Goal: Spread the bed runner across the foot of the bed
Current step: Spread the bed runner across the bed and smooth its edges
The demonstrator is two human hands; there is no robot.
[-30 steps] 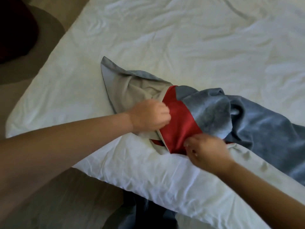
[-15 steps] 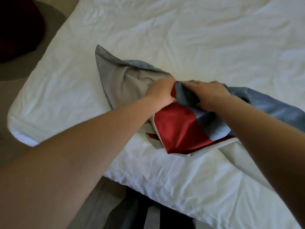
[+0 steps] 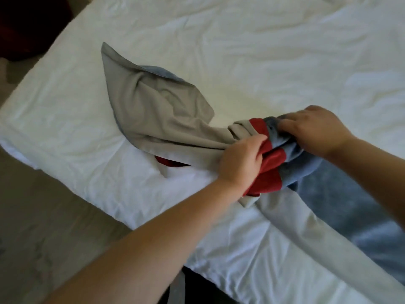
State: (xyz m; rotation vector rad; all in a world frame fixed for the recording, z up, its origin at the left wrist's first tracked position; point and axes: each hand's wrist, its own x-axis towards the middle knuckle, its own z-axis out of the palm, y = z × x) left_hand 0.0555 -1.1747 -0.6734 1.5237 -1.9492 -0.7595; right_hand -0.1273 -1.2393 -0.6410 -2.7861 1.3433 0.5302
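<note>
The bed runner lies bunched on the white bed near its corner. It has a grey lining, a red band and a blue plush face. Its grey end fans out toward the left. My left hand grips the gathered red and grey part. Just to the right, my right hand holds the blue plush part, fingers curled into the cloth. The rest of the runner trails off to the lower right, partly under my right forearm.
The bed's corner and near edge run diagonally from left to bottom right. Beige floor lies below it. Something dark sits on the floor at top left. Dark cloth shows under the bed edge.
Both hands have shifted right, drawing the bunched middle with them. The grey end has stretched out flatter on the left. The right hand went from the red edge to the blue part.
</note>
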